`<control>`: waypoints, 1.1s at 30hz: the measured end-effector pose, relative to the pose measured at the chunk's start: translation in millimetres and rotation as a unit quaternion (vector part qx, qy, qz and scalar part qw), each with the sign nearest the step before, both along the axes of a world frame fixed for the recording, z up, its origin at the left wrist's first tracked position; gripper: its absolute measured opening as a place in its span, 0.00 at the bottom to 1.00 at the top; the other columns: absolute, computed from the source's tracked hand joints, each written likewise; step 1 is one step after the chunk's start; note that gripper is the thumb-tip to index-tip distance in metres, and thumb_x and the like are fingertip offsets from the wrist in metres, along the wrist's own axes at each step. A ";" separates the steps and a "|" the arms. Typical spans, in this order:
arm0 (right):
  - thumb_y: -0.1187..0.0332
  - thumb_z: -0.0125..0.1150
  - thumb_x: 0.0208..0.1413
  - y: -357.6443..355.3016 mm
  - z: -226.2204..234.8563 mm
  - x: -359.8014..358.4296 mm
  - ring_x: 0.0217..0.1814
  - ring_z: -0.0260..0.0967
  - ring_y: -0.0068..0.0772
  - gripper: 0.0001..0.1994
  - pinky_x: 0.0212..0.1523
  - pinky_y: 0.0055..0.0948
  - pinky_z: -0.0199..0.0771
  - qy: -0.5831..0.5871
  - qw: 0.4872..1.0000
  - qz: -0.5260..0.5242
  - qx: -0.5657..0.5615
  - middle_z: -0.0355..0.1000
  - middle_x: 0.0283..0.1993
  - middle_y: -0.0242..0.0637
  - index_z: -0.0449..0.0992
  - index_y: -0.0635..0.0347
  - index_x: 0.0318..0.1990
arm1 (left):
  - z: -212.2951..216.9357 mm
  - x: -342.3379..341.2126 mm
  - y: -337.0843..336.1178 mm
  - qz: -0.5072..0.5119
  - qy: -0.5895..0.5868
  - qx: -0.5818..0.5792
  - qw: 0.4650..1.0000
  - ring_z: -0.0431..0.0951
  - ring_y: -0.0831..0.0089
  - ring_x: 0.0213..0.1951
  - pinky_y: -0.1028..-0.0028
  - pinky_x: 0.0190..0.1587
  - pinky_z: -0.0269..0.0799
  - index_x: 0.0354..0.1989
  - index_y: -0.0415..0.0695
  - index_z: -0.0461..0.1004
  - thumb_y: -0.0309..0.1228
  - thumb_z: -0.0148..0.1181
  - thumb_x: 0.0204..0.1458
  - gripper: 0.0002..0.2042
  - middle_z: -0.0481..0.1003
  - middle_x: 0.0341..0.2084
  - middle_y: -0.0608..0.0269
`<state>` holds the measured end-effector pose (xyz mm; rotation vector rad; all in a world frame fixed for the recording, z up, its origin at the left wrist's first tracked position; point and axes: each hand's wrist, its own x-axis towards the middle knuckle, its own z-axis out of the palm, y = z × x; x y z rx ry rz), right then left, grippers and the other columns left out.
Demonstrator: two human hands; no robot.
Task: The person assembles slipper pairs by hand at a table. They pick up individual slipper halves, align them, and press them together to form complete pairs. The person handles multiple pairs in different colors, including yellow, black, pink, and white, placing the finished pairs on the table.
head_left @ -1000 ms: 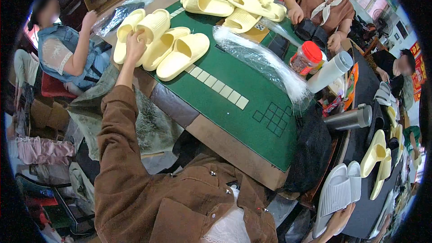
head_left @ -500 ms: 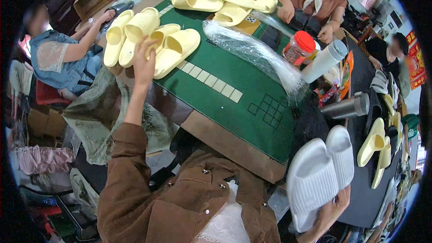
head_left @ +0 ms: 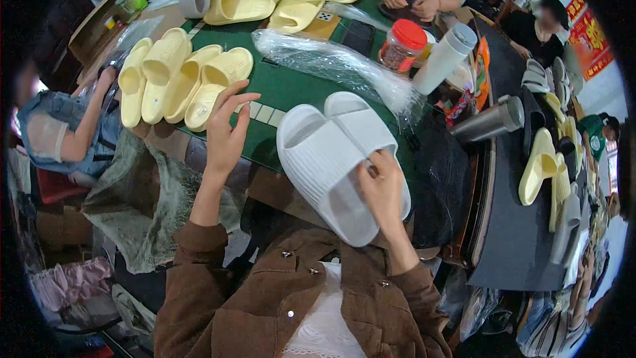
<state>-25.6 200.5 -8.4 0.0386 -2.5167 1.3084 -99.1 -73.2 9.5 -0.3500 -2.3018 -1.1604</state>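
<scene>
Four yellow slippers lie in a row at the left end of the green mat; near them the left hand is empty, its fingers loosely spread; next, a pair of grey slippers is above the mat's near edge, gripped by the right hand; farther right is a steel tumbler.
</scene>
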 end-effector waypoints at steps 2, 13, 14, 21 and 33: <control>0.75 0.59 0.54 -3.9 -21.0 -7.5 0.30 0.73 0.37 0.08 0.31 0.32 0.71 -0.029 0.995 0.013 -0.089 0.71 0.34 0.45 0.77 0.71 0.39 | 9.6 7.7 10.0 -0.032 -0.022 -0.011 0.999 0.72 0.62 0.55 0.68 0.57 0.65 0.44 0.39 0.78 0.20 0.51 0.56 0.11 0.73 0.52 0.55; 0.86 0.42 0.60 29.3 -9.1 29.0 0.54 0.75 0.38 0.18 0.54 0.30 0.76 -0.032 0.961 0.103 -0.254 0.67 0.54 0.46 0.66 0.69 0.57 | 19.5 68.5 85.7 -0.294 -0.100 -0.175 0.934 0.77 0.59 0.36 0.65 0.39 0.74 0.50 0.40 0.74 0.30 0.60 0.54 0.15 0.74 0.36 0.55; 0.86 0.42 0.60 34.7 1.7 36.4 0.56 0.73 0.38 0.18 0.56 0.31 0.74 -0.034 0.962 0.093 -0.253 0.67 0.55 0.46 0.65 0.69 0.57 | 13.0 73.0 93.8 -0.299 -0.080 -0.205 0.928 0.77 0.59 0.37 0.64 0.39 0.74 0.51 0.41 0.73 0.32 0.60 0.54 0.17 0.74 0.36 0.55; 0.90 0.40 0.58 67.8 75.3 82.5 0.70 0.59 0.40 0.20 0.69 0.35 0.59 0.009 0.951 0.082 -0.299 0.57 0.67 0.49 0.63 0.71 0.58 | -31.1 78.0 136.9 -0.171 -0.058 -0.353 0.918 0.76 0.55 0.34 0.62 0.33 0.75 0.62 0.49 0.64 0.47 0.62 0.50 0.31 0.67 0.40 0.52; 0.65 0.42 0.69 195.0 96.1 156.8 0.22 0.63 0.15 0.17 0.22 0.16 0.64 0.056 0.954 -0.228 -0.186 0.76 0.43 0.43 0.65 0.65 0.58 | -46.4 23.2 92.4 -0.085 -0.025 -0.334 0.938 0.73 0.54 0.40 0.58 0.40 0.70 0.41 0.44 0.71 0.36 0.61 0.51 0.13 0.68 0.37 0.54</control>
